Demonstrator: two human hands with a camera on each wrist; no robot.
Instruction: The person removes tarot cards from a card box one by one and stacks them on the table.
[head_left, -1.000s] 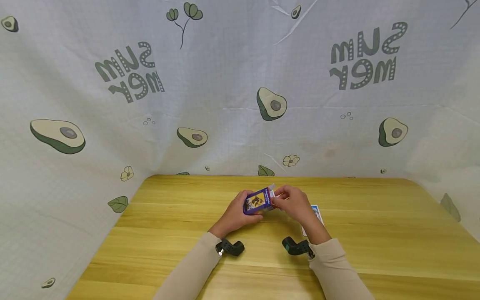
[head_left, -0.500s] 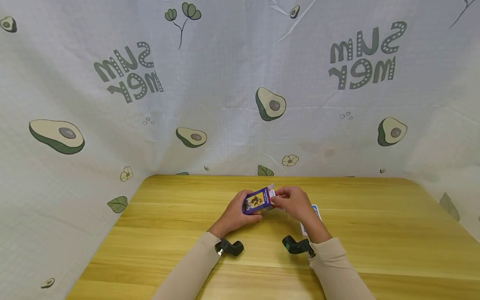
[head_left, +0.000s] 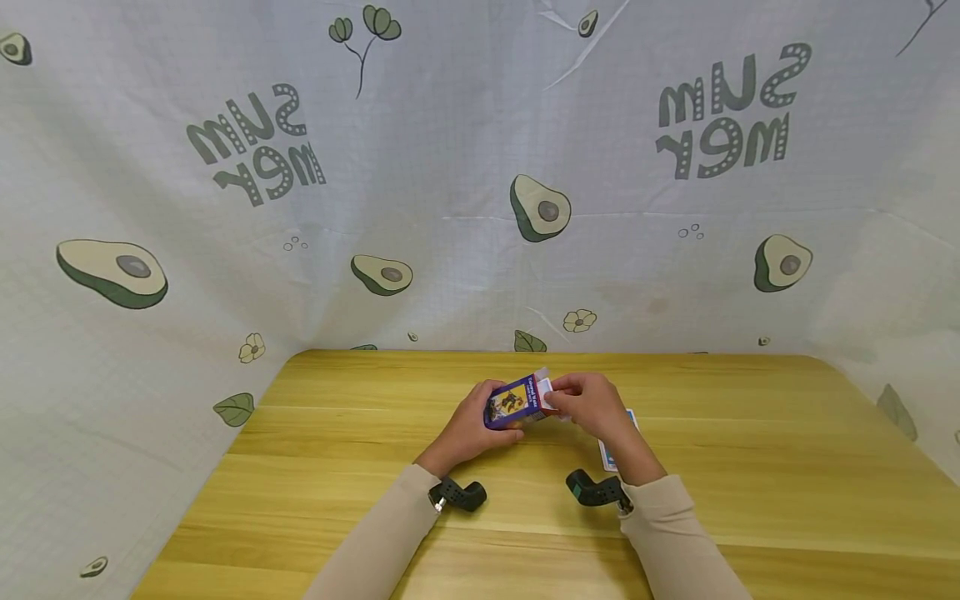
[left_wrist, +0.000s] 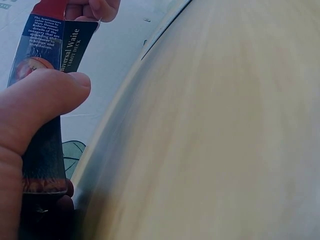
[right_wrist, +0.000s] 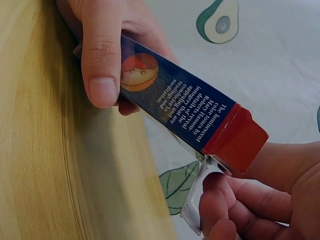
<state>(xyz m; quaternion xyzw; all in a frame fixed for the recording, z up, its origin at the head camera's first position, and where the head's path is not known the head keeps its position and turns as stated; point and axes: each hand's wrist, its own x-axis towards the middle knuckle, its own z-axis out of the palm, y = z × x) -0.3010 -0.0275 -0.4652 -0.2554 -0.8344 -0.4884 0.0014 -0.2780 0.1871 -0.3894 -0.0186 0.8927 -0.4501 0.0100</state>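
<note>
My left hand (head_left: 468, 429) holds a purple-blue tarot deck box (head_left: 513, 402), tilted above the table with its flap end toward the right. Its thumb (left_wrist: 55, 95) lies along the narrow side of the box in the left wrist view. At the opened end, my right hand (head_left: 588, 404) has its fingers bent and pinches the box's flap (right_wrist: 196, 197), whose pale inner face shows in the right wrist view. A red side flap (right_wrist: 237, 137) sticks out beside these fingers. How far the fingertips reach inside the opening is hidden.
A blue-and-white card (head_left: 606, 457) lies on the wooden table (head_left: 375, 417), partly hidden under my right forearm. Black wrist cameras (head_left: 463, 495) sit on both wrists. Behind the table hangs a pale cloth (head_left: 450, 167) with avocado prints.
My left hand and the box stay nearly in place. My right fingers have shifted slightly at the opened end, and more of the red side flap shows beside them.
</note>
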